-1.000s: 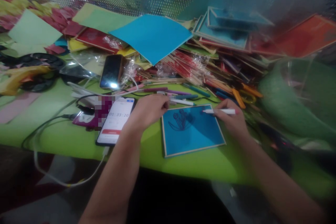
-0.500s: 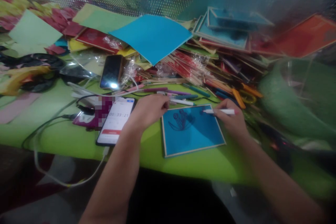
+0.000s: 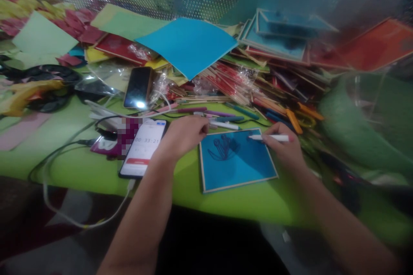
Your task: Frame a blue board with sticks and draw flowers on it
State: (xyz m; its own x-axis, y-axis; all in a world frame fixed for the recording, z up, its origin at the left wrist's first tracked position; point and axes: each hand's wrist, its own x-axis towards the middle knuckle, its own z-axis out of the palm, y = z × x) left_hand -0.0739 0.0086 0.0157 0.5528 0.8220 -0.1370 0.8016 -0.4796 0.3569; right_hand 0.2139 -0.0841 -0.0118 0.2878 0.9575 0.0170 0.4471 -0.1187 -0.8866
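A blue card with a pale border (image 3: 238,172) lies flat before me on the green table, with a dark line drawing of flowers on its left half. In my right hand (image 3: 284,144) is a white felt-tip pen (image 3: 272,138), its dark tip at the card's upper right. Small dark marks show by that tip. My left hand (image 3: 190,133) rests at the card's upper left corner with its fingers curled closed; what they hold, if anything, is hidden. Just beyond those fingers lies another white felt-tip pen (image 3: 226,126).
Left of my arm lies a phone showing a timer (image 3: 142,146), with a white cable (image 3: 48,202) hanging over the table edge. Behind are a dark phone (image 3: 138,88), thin sticks (image 3: 226,84), a blue sheet (image 3: 190,45) and stacked framed cards (image 3: 274,45). A green basin (image 3: 364,116) stands right.
My hands and the card keep nearly the same places. The view has shifted very slightly, and the right pen tip stays near the card's upper right.
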